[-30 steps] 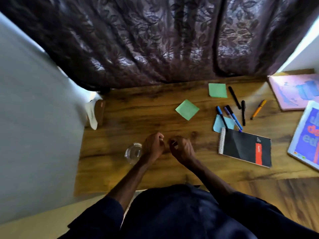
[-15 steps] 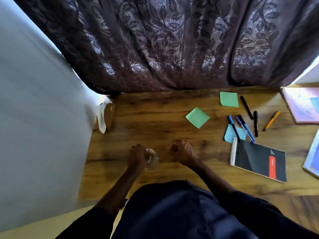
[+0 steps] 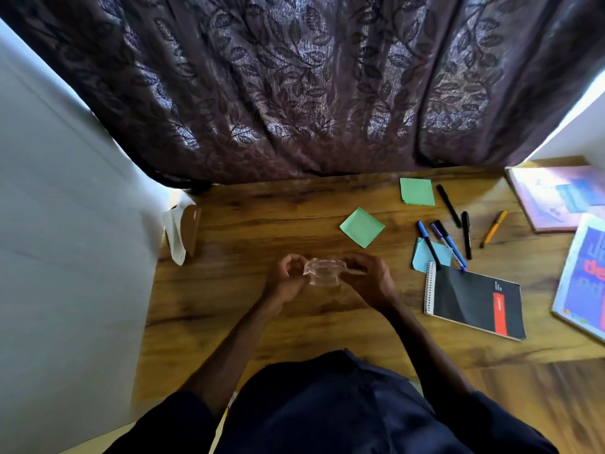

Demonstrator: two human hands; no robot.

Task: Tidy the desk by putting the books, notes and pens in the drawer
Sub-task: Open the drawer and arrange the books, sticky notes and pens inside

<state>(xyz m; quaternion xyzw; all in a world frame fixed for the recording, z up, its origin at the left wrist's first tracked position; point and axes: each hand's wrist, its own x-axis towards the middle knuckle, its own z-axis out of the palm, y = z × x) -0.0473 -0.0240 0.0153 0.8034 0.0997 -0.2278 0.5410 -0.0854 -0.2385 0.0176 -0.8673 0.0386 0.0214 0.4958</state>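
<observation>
Pens (image 3: 466,235), square green paper notes (image 3: 361,227) and a black spiral-bound notebook (image 3: 471,299) lie at the right of the brown wooden tabletop (image 3: 262,208). The left hand (image 3: 283,283) and right hand (image 3: 370,280) both grip one small clear container (image 3: 322,276) between them.

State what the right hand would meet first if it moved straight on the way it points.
The right hand points leftward at the clear container it grips; beyond that, probably the left hand.

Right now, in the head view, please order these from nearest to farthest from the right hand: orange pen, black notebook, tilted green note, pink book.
1. tilted green note, just beyond the right hand
2. black notebook, to its right
3. orange pen, farther right and back
4. pink book, at the far right corner
</observation>
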